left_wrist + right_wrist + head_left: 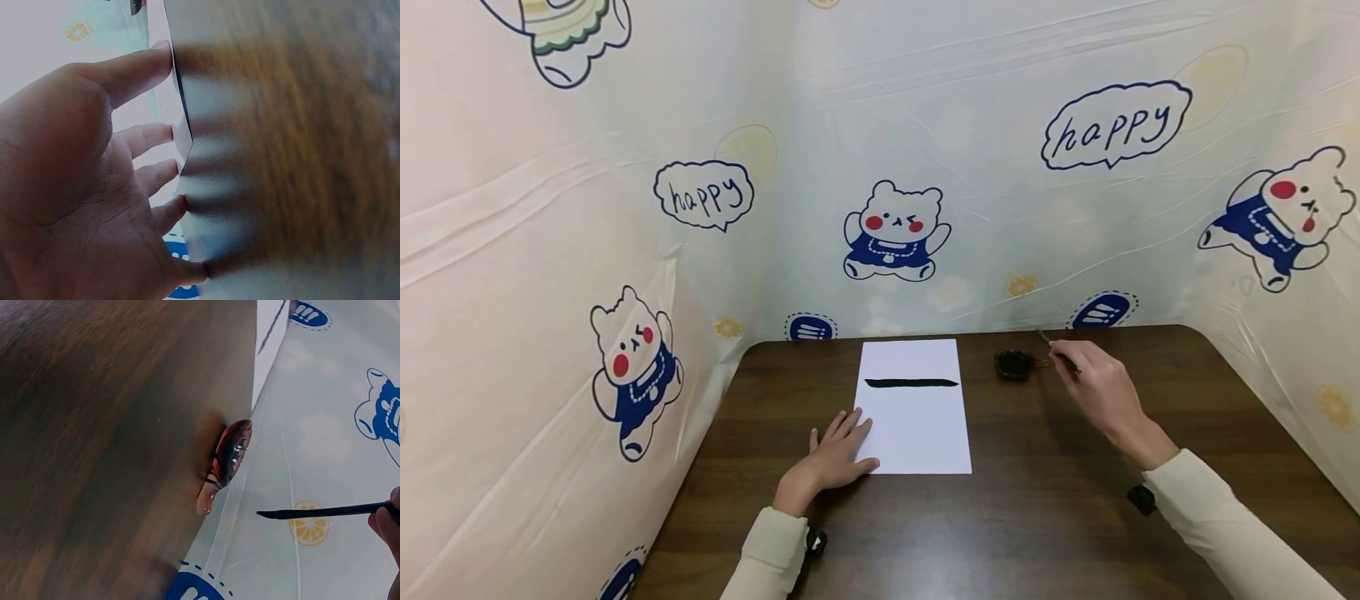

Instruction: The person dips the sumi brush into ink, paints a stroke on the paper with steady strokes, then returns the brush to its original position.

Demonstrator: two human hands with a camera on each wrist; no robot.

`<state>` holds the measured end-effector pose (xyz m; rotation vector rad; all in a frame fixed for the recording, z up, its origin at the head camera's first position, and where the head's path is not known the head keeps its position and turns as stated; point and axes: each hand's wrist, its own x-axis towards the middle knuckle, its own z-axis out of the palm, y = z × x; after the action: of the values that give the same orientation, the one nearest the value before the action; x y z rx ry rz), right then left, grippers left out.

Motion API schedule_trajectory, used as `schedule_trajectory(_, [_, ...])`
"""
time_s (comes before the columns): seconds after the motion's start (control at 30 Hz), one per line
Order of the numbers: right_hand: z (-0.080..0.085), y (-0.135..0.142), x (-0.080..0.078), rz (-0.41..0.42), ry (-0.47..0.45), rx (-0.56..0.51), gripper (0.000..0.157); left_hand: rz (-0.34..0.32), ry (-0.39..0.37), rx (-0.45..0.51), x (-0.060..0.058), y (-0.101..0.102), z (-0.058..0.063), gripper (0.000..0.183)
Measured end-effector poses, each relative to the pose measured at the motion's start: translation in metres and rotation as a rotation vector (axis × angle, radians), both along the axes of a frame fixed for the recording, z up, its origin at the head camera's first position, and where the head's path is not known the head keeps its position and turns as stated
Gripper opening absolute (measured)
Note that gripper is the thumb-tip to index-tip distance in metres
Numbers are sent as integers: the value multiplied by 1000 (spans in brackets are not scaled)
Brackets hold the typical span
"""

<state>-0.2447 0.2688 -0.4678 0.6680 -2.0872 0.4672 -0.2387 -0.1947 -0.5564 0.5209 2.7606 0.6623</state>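
Note:
A white sheet of paper [913, 429] lies on the table, with a thick black horizontal stroke [912, 383] across its upper part. My left hand [831, 458] rests at the sheet's lower left edge, fingers spread; in the left wrist view the fingertips [164, 132] press on the paper and the table. My right hand [1101, 392] pinches a slim black brush [325, 512], its tapered end in the air. Left of that hand stands a small dark reddish dish [1014, 364] with a short handle and black liquid inside.
The brown wooden table [910, 542] has rounded far corners. A pale curtain [985, 233] with printed bears surrounds it at the back and both sides. Each wrist carries a small black device [1142, 499] at the cuff.

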Motion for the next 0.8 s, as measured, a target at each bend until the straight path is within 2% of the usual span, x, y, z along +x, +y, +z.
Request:
schedule_trajectory(0.17, [-3,1,0,-4,26,76,53,6,-16,-1,4,3,8,84])
schedule_trajectory(0.33, [-8,2,-1,22,67,113,49,-2,-36,-25,8,6,24,82])
schedule_trajectory(0.37, [-9,3,-1,26,68,124,48,-15,-23,-17,8,5,21,81])
schedule_trajectory(0.47, [-12,5,0,29,61,175,44,-18,-19,-16,10,5,26,81])
schedule_trajectory(0.53, [-14,7,1,36,53,218,39,-17,-12,-5,8,4,22,82])
schedule_trajectory(0.57, [-14,8,2,41,48,238,34,-17,-8,-1,6,3,17,82])
schedule_trajectory(0.6, [-15,9,2,48,45,259,28,-8,-14,-10,6,4,18,83])
schedule_trajectory(0.67, [-17,11,3,65,40,295,20,-6,-6,-11,2,1,7,85])
schedule_trajectory(0.73, [-18,12,3,87,50,323,30,-2,-1,-14,-3,-1,-3,86])
schedule_trajectory(0.8, [-19,12,4,103,68,351,37,-2,7,-17,-5,-2,-8,86])
